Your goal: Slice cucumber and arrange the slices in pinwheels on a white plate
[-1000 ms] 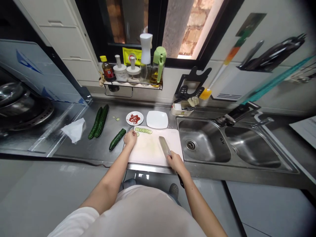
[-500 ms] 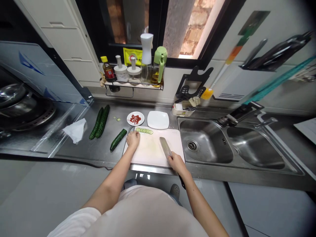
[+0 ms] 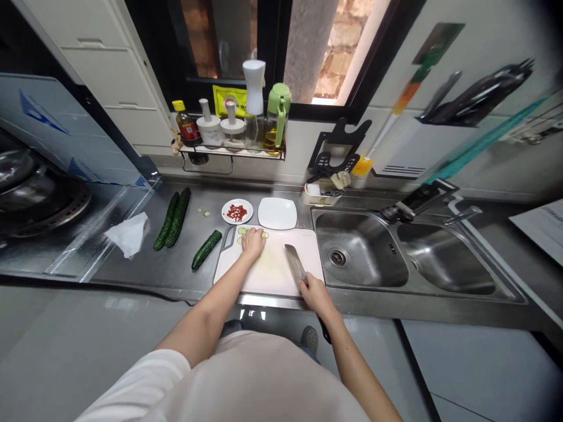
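At the far edge of the white cutting board [image 3: 272, 275], my left hand [image 3: 254, 242] reaches down onto thin cucumber slices [image 3: 241, 232] with its fingers bent around some of them. A few slices show on either side of the fingers; others are hidden under the hand. My right hand [image 3: 314, 292] is closed on a kitchen knife [image 3: 295, 262], whose broad blade lies low over the right part of the board and whose black handle end sticks out toward me. A cut cucumber [image 3: 206, 250] rests on the counter left of the board.
Behind the board stand a small plate of chopped red pieces [image 3: 237, 212] and a white square plate [image 3: 277, 213]. Two whole cucumbers [image 3: 172, 218] and a white cloth [image 3: 128, 234] lie leftward. A double sink [image 3: 360, 249] is at right; a condiment rack [image 3: 233, 153] hangs behind.
My left hand has moved right, from beside the row of cucumber slices onto it, and the slices are now out of their neat line. The knife has stayed nearly still in my right hand.
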Tool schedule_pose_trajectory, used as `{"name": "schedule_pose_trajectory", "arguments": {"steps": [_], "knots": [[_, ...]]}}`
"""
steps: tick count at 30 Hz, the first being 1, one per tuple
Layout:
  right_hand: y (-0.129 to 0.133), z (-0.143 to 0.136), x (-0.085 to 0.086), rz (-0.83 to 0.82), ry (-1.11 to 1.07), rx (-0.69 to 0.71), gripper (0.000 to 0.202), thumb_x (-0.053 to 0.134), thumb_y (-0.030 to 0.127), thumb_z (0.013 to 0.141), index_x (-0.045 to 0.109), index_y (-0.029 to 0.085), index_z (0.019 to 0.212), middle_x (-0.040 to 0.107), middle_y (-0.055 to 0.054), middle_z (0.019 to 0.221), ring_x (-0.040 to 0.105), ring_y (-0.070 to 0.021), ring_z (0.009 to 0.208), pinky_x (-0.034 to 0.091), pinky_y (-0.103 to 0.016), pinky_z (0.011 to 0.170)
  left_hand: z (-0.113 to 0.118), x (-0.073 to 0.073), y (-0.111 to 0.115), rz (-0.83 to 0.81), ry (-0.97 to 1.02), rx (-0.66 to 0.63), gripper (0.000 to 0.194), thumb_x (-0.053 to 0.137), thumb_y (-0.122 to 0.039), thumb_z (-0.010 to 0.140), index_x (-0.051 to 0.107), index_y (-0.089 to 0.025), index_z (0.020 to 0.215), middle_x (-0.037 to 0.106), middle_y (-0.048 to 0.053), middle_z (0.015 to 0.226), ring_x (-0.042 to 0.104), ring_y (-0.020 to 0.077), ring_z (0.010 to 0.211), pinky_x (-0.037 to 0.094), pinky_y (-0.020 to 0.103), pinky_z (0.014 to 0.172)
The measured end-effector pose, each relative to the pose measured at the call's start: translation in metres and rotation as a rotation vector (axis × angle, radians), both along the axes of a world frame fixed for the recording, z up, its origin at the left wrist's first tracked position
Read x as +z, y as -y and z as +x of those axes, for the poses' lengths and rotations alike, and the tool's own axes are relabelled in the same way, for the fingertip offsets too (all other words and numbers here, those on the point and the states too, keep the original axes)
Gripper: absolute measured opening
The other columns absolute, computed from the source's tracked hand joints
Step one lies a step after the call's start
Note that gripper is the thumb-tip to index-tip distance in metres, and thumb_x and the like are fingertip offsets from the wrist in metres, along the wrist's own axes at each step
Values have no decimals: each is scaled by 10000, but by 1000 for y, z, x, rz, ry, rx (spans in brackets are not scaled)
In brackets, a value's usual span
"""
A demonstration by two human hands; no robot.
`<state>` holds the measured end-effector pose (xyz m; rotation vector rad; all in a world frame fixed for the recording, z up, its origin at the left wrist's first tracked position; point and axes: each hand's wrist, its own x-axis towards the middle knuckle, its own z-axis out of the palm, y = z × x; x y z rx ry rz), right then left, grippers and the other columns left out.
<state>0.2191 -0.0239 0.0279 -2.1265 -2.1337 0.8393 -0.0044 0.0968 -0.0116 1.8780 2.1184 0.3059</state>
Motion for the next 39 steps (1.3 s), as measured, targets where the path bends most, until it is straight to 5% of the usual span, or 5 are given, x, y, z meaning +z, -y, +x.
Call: {"name": "schedule_pose_trajectory", "arguments": {"steps": [16, 26, 34, 39], "knots": [[4, 4, -7, 35, -31, -7, 139, 445, 264, 937, 543, 166, 923, 663, -63, 807, 583, -168, 761, 301, -219, 636, 0, -7, -9, 44, 51, -11, 155, 546, -235, 872, 643, -226, 993, 602, 87, 1060, 539, 230, 1023, 392, 329, 872], [5, 5, -7, 32, -76, -18, 137, 459, 258, 926, 557, 170, 966, 670, -58, 812, 584, -171, 773, 296, -225, 648, 1, 3, -7, 87, 123, -9, 159, 498, -185, 884, 650, -221, 913, 674, 75, 959, 581, 219, 957, 385, 313, 832], [3, 0, -5, -20, 5, 6, 177, 434, 222, 930, 505, 158, 1078, 671, -70, 842, 590, -177, 785, 283, -240, 649, -4, 1, 25, -36, 461, 135, 155, 618, -207, 782, 642, -241, 931, 690, -13, 824, 607, 139, 761, 382, 235, 661], [0, -10, 7, -10, 60, 52, 238, 417, 232, 940, 452, 170, 1167, 674, -90, 932, 606, -190, 838, 264, -249, 628, -18, -3, 45, -112, 486, 151, 167, 652, -216, 750, 648, -235, 916, 690, -24, 786, 614, 128, 752, 379, 225, 638]]}}
